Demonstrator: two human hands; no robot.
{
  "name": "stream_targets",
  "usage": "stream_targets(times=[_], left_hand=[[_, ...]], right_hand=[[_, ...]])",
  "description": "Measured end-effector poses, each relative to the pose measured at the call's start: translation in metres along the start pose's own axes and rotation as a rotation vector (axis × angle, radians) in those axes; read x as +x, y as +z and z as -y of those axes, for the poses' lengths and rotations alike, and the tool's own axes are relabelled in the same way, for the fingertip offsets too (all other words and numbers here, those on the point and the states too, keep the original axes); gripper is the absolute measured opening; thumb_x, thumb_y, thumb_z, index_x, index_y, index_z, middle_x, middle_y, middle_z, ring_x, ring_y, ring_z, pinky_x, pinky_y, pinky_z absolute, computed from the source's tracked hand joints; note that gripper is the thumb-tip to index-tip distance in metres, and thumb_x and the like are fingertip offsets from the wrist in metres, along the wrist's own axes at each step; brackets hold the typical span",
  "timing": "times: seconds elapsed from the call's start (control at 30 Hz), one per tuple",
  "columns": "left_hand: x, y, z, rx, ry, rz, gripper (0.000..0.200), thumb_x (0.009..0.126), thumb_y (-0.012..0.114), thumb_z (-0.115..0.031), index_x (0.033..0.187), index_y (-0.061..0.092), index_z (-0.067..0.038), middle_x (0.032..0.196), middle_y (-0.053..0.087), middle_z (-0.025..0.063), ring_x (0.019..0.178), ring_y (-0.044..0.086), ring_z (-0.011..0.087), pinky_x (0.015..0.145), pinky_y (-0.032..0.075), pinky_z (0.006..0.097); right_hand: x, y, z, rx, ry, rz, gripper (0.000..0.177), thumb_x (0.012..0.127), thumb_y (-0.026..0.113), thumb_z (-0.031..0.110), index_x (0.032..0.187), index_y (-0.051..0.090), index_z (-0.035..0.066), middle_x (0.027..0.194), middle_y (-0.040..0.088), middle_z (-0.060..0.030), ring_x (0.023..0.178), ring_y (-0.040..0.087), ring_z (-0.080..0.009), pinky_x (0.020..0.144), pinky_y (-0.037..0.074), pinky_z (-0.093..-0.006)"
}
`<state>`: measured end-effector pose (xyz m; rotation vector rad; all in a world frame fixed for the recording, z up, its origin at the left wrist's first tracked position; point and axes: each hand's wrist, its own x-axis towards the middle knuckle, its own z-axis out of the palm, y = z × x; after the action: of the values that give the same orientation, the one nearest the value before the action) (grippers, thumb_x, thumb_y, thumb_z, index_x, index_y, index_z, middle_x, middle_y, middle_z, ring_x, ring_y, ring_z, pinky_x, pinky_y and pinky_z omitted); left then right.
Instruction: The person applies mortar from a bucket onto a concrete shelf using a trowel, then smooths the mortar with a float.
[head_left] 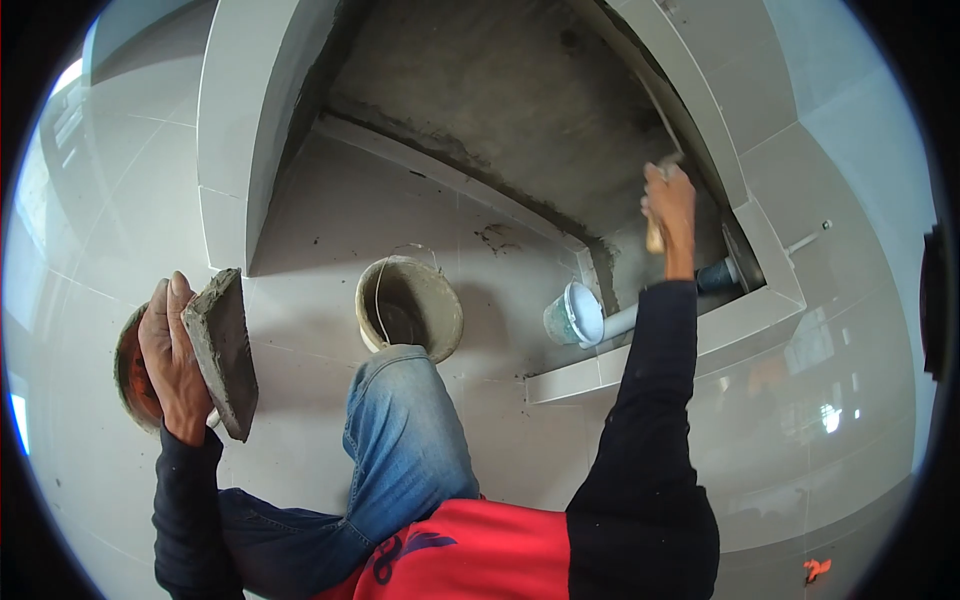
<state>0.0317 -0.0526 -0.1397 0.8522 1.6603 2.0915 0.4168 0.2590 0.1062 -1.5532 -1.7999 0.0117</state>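
With right hand (672, 205) closed round a wooden-handled tool (655, 238), probably a trowel but blurred, by the right side of the grey cement surface (500, 90), stroke lightly, evenly, and steady the tilted, mortar-caked board (226, 355) gripped in left hand (172, 345) beside the orange-lined bucket (133, 368)

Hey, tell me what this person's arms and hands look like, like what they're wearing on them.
Both arms wear long, plain sleeves that look black, the left sleeve and the right sleeve each reaching about to the wrist. The left hand and right hand are bare, with no gloves; the right one is somewhat blurred.
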Motion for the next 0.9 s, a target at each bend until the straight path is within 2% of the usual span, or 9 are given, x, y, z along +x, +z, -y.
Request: stream_targets(times=[0.1, 0.2, 0.27, 0.37, 0.5, 0.63, 0.77, 0.8, 0.9], left_hand=[[0.0, 0.0, -0.005, 0.032, -0.001, -0.006, 0.037, 0.102, 0.044, -0.026, 0.071, 0.04, -0.006, 0.064, 0.037, -0.0037, 0.06, 0.032, 0.0048, 0.054, 0.029, 0.0223], [-0.002, -0.004, -0.007, 0.088, 0.038, -0.057, 0.037, 0.102, 0.044, -0.027, 0.071, 0.041, -0.006, 0.064, 0.038, -0.0033, 0.06, 0.032, 0.0051, 0.054, 0.03, 0.0222], [-0.003, -0.005, -0.008, 0.083, 0.04, -0.076, 0.038, 0.102, 0.044, -0.027, 0.071, 0.041, -0.006, 0.063, 0.037, -0.0029, 0.059, 0.032, 0.0055, 0.053, 0.029, 0.0228], [-0.002, -0.003, -0.01, 0.07, 0.033, -0.06, 0.039, 0.102, 0.044, -0.028, 0.07, 0.04, -0.006, 0.063, 0.038, -0.0034, 0.059, 0.032, 0.005, 0.052, 0.029, 0.0226], [-0.001, 0.001, -0.008, 0.018, 0.008, -0.024, 0.04, 0.102, 0.043, -0.028, 0.069, 0.04, -0.007, 0.063, 0.037, -0.0043, 0.058, 0.031, 0.0044, 0.051, 0.028, 0.0229], [-0.001, 0.002, -0.006, -0.009, -0.007, -0.008, 0.04, 0.102, 0.042, -0.029, 0.069, 0.04, -0.007, 0.063, 0.035, -0.0046, 0.058, 0.029, 0.0042, 0.051, 0.029, 0.023], [-0.001, 0.002, -0.011, 0.04, 0.044, -0.023, 0.04, 0.102, 0.042, -0.029, 0.069, 0.04, -0.007, 0.063, 0.035, -0.0047, 0.059, 0.03, 0.0038, 0.051, 0.029, 0.0225], [-0.001, 0.002, -0.011, 0.049, 0.072, -0.045, 0.04, 0.102, 0.043, -0.029, 0.069, 0.04, -0.007, 0.063, 0.035, -0.0046, 0.058, 0.03, 0.0038, 0.051, 0.029, 0.0224], [-0.002, 0.001, -0.014, 0.023, 0.059, -0.058, 0.04, 0.102, 0.043, -0.029, 0.069, 0.041, -0.007, 0.062, 0.036, -0.0045, 0.058, 0.031, 0.0036, 0.051, 0.03, 0.0221]], right_hand=[[0.031, 0.032, 0.038, -0.103, -0.065, 0.087, 0.026, 0.089, 0.059, 0.023, 0.087, 0.055, -0.003, 0.072, 0.058, -0.0087, 0.052, 0.056, -0.014, 0.048, 0.049, -0.0286], [0.071, 0.048, 0.06, -0.029, -0.102, 0.081, 0.026, 0.089, 0.059, 0.023, 0.088, 0.055, -0.003, 0.071, 0.057, -0.0076, 0.052, 0.055, -0.0133, 0.048, 0.049, -0.0284], [0.075, 0.031, 0.064, 0.028, -0.13, 0.044, 0.032, 0.087, 0.059, 0.024, 0.091, 0.058, -0.008, 0.07, 0.058, -0.0104, 0.055, 0.059, -0.0171, 0.051, 0.051, -0.0316], [0.06, -0.002, 0.034, 0.121, -0.072, 0.101, 0.027, 0.088, 0.059, 0.023, 0.091, 0.057, -0.004, 0.07, 0.057, -0.0074, 0.054, 0.057, -0.0134, 0.047, 0.048, -0.0286], [0.001, -0.025, 0.012, 0.106, -0.026, 0.022, 0.025, 0.089, 0.06, 0.023, 0.087, 0.055, -0.001, 0.068, 0.055, -0.0071, 0.05, 0.055, -0.0129, 0.044, 0.047, -0.0279], [0.011, 0.0, 0.011, 0.067, -0.067, 0.027, 0.026, 0.089, 0.059, 0.023, 0.085, 0.056, -0.003, 0.066, 0.056, -0.0088, 0.049, 0.057, -0.0149, 0.045, 0.049, -0.0303], [0.058, 0.049, 0.052, 0.045, -0.13, 0.06, 0.029, 0.088, 0.058, 0.024, 0.083, 0.056, -0.004, 0.066, 0.056, -0.0095, 0.049, 0.057, -0.0162, 0.047, 0.049, -0.032], [0.07, 0.054, 0.061, 0.077, -0.107, 0.059, 0.026, 0.089, 0.059, 0.023, 0.082, 0.055, -0.002, 0.066, 0.055, -0.0074, 0.05, 0.055, -0.0143, 0.046, 0.048, -0.0298], [0.071, 0.034, 0.066, 0.133, -0.107, 0.074, 0.024, 0.089, 0.06, 0.022, 0.083, 0.054, 0.0, 0.066, 0.053, -0.0048, 0.05, 0.053, -0.0124, 0.044, 0.046, -0.0278]])
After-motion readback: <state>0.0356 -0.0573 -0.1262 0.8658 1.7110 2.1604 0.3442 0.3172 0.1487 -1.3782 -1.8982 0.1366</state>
